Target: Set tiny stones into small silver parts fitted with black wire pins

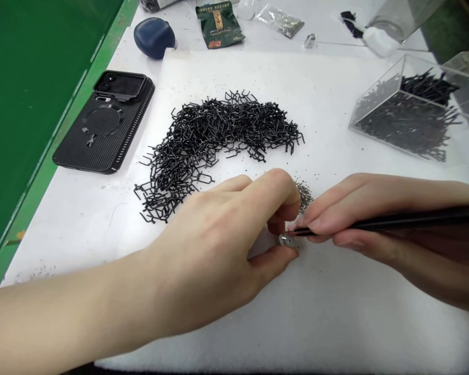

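My left hand rests on the white foam mat, its thumb and fingers curled around a small silvery piece. Coming in from the right, my right hand grips black tweezers whose tips meet that piece. A small mound of tiny silvery bits lies just behind my fingertips. Behind my left hand spreads a curved heap of black bent-wire clips.
A clear plastic box with black clips stands at the right. A black phone lies at the left beside a green surface. At the back are a blue case, a green packet, a clear bag.
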Demonstrator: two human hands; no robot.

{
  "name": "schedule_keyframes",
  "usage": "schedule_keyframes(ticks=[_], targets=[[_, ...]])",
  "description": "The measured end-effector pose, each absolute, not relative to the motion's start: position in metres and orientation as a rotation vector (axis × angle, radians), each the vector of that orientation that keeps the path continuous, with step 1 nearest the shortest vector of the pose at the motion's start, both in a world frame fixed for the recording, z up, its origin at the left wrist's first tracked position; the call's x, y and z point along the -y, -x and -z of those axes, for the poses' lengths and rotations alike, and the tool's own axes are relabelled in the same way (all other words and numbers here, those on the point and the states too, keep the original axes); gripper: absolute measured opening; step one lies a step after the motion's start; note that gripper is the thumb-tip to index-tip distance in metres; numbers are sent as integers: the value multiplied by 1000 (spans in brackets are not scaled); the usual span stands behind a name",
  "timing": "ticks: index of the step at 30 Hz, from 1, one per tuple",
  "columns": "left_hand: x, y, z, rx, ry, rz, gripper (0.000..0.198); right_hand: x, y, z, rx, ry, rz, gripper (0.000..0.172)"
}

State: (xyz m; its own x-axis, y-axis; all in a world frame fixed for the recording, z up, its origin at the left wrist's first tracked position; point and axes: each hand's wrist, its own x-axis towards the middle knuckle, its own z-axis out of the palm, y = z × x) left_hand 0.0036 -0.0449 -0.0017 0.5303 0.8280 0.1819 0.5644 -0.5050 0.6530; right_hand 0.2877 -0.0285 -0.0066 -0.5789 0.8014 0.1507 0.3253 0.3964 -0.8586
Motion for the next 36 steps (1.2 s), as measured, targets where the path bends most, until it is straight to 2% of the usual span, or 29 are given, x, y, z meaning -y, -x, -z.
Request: schedule_keyframes(ticks=[6, 11, 15, 18, 21, 26, 31, 36], targets=[[44, -4, 2, -1141, -2253, -646, 18, 29, -284, 8, 2035, 1000, -1111, 3], [45, -3, 2, -1125, -2243, -648, 14, 28, -267, 11, 1804, 1025, -1109, 31], [46, -3, 1, -1140, -2238, -630, 14, 27, -261, 12, 1779, 1033, -1131, 36], [45, -3, 0, -1146, -2235, -616, 13, 28, -269, 13, 1802, 1036, -1137, 32], [46, -3, 0, -1152, -2236, -603, 12, 30, -282, 12, 1914, 997, -1166, 9], [46, -3, 1, -1148, -2242, -619, 12, 28, -292, 10, 2000, 885, -1220, 23], [44, -3, 1, -1124, -2255, -640, 12, 24, -288, 9, 2001, 901, -1209, 14], [44, -3, -1, -1122, -2246, -632, 13, 25, -287, 9, 2006, 883, -1200, 17]])
